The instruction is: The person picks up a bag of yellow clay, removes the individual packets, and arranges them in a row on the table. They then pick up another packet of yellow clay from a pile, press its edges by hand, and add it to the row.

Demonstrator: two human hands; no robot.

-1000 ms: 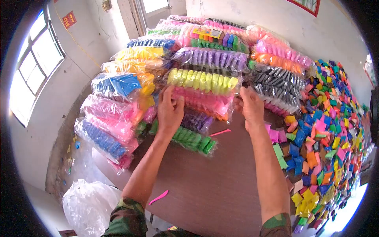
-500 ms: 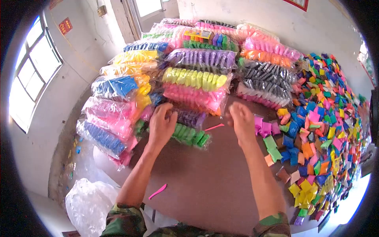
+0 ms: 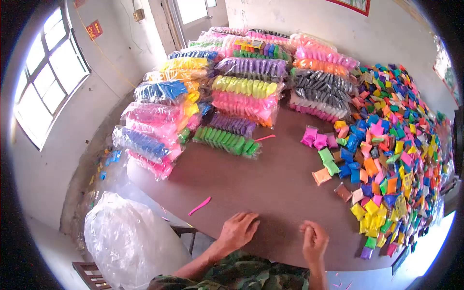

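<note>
My left hand [image 3: 238, 233] is low over the front part of the brown table, its fingers loosely bent and slightly apart, with nothing seen in them. To its right, my right hand [image 3: 314, 240] is curled into a loose fist near the table's front edge, and no object shows in it. A pink plastic knife-like tool [image 3: 200, 206] lies on the table left of my left hand. Farther back, a clear bag of green packets [image 3: 227, 141] lies in front of a bag of purple packets [image 3: 234, 124]. A second pink tool [image 3: 266, 137] lies beside the green bag.
Stacked clear bags of colored packets [image 3: 249, 87] fill the table's back and left. A large heap of loose packets [image 3: 386, 159] covers the right side. A big translucent plastic bag [image 3: 130, 237] stands at the lower left, by a wooden chair [image 3: 92, 276].
Both hands have drawn back from near the bags to the table's front edge. The green bag now lies in full view. The camera view has shifted.
</note>
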